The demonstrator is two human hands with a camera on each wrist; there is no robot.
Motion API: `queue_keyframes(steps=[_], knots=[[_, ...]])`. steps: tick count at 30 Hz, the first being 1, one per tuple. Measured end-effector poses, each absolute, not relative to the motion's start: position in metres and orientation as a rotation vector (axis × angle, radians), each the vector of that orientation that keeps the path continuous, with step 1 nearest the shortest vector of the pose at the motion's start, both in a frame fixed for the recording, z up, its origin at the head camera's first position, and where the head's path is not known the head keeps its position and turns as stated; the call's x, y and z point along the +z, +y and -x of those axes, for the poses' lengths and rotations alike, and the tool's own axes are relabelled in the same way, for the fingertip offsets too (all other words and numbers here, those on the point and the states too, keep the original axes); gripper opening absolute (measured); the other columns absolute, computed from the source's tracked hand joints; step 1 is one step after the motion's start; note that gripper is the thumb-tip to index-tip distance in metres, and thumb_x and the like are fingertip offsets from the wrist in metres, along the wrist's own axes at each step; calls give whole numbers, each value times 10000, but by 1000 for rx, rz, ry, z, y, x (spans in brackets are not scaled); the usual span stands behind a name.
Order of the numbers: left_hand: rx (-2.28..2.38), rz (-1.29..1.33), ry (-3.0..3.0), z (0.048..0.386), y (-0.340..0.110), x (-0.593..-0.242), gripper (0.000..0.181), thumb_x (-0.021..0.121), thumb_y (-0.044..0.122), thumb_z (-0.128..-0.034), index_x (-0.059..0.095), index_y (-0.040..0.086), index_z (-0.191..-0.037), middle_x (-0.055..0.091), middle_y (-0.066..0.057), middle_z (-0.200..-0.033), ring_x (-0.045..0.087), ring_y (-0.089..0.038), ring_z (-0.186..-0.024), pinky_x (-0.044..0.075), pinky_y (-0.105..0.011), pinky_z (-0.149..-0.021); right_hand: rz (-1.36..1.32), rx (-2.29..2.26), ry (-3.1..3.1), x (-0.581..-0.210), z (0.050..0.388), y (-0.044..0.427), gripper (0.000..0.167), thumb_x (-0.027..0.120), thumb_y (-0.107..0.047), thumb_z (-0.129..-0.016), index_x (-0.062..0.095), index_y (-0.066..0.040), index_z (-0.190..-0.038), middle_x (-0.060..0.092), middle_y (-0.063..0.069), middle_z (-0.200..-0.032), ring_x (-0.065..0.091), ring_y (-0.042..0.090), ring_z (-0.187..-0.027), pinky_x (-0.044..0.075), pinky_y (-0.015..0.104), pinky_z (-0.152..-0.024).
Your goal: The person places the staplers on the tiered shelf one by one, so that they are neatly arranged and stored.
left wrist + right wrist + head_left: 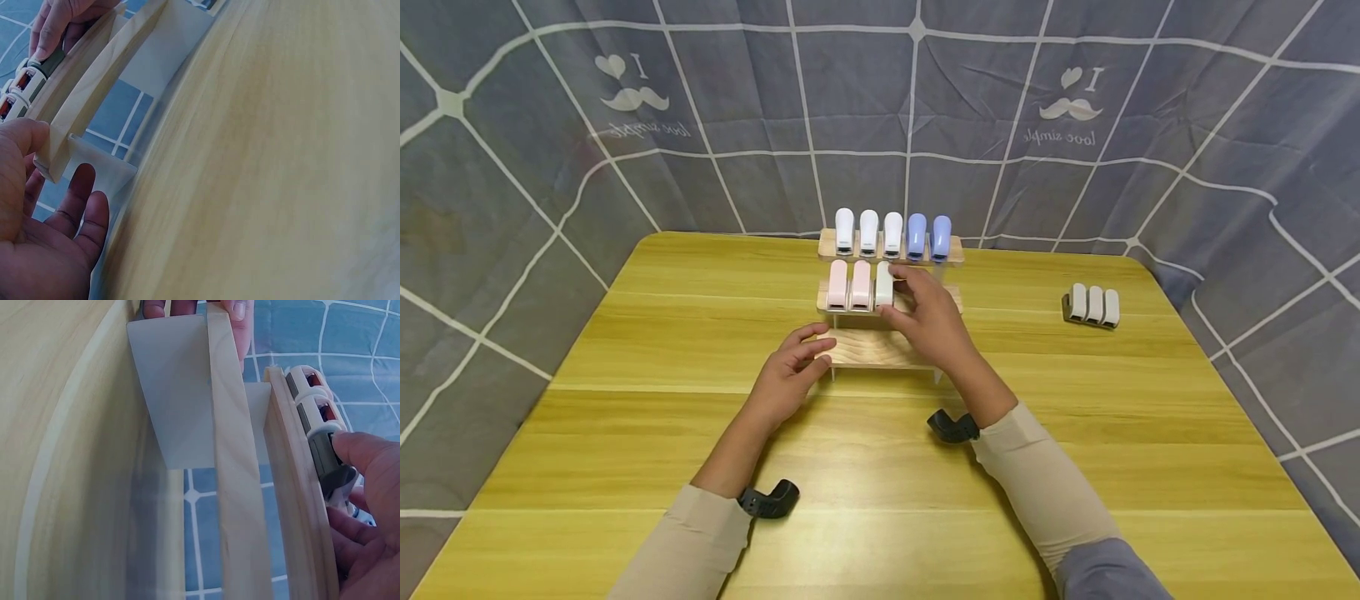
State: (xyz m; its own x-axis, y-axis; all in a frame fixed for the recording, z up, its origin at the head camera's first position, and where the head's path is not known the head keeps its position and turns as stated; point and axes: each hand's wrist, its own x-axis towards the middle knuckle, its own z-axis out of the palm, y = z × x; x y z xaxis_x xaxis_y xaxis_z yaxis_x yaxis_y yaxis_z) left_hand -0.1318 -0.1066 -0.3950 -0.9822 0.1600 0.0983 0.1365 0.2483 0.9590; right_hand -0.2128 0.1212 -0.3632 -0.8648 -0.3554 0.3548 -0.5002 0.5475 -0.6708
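Note:
A three-tier wooden rack (880, 348) with pale side supports stands near the table's back edge. My right hand (934, 321) pinches a pale green mini stapler (884, 285) on the middle tier, right of two pink staplers (838, 285). In the right wrist view the thumb lies against this stapler's dark base (324, 455). My left hand (786, 379) holds the left end of the lowest tier, its thumb on the board's near side in the left wrist view and some fingers behind. Three white staplers (868, 233) and two blue staplers (916, 237) line the top tier.
On the right of the wooden table (1075, 467), three light grey staplers (1095, 305) sit side by side. A grey-blue gridded cloth (865, 92) hangs behind the table and along both sides.

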Motion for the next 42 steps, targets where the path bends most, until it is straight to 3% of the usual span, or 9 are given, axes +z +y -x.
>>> queue_keyframes(steps=[6, 12, 21, 26, 32, 36, 42], knots=[[1892, -291, 2464, 131, -107, -396, 313, 571, 26, -999, 604, -115, -1277, 426, -168, -1494, 412, -335, -1363, 367, -480, -1053, -773, 1290, -2575, -364, 213, 131, 584, 764, -184, -900, 513, -56, -1412, 535, 119, -1361, 591, 237, -1202, 452, 360, -1008], [1895, -276, 2462, 131, -107, -395, 315, 573, 27, -998, 604, -113, -1279, 427, -158, -1495, 411, -335, -1361, 365, -479, -1051, -791, 1306, -2510, -364, 210, 154, 505, 749, -126, -906, 556, -48, -1366, 624, 106, -1221, 628, 228, -1117, 496, 394, -942], [1879, -276, 2468, 132, -106, -394, 314, 570, 27, -1001, 604, -113, -1279, 422, -157, -1498, 409, -335, -1364, 364, -474, -1053, -694, 1165, -2387, -362, 207, 222, 399, 720, -50, -913, 616, -11, -1296, 625, 158, -1239, 627, 297, -1075, 485, 479, -853], [1876, -287, 2476, 139, -107, -405, 319, 569, 37, -1003, 603, -102, -1289, 421, -142, -1503, 413, -334, -1358, 366, -483, -1043, -446, 1141, -2444, -369, 205, 276, 372, 681, -93, -950, 611, -19, -1308, 625, 150, -1235, 614, 277, -1072, 467, 328, -854], [1899, -291, 2475, 151, -113, -430, 320, 600, 114, -1006, 636, -24, -1293, 437, -30, -1501, 418, -268, -1360, 364, -462, -1051, -138, 1123, -2559, -377, 204, 337, 437, 633, -244, -992, 567, -46, -1375, 607, 184, -1239, 577, 190, -940, 430, 142, -741], [1900, -308, 2479, 150, -116, -434, 323, 606, 142, -1006, 644, -6, -1291, 438, -27, -1500, 423, -264, -1355, 374, -457, -1043, 5, 1130, -2601, -382, 205, 367, 503, 598, -318, -1003, 525, -22, -1404, 564, 208, -1315, 571, 317, -1073, 423, 165, -780], [1869, -327, 2508, 138, -110, -409, 311, 579, 55, -1005, 616, -92, -1277, 430, -153, -1496, 436, -318, -1337, 398, -334, -984, 132, 1149, -2655, -390, 213, 400, 555, 562, -344, -1015, 471, -13, -1451, 474, 233, -1426, 454, 403, -1277, 427, 349, -889]])
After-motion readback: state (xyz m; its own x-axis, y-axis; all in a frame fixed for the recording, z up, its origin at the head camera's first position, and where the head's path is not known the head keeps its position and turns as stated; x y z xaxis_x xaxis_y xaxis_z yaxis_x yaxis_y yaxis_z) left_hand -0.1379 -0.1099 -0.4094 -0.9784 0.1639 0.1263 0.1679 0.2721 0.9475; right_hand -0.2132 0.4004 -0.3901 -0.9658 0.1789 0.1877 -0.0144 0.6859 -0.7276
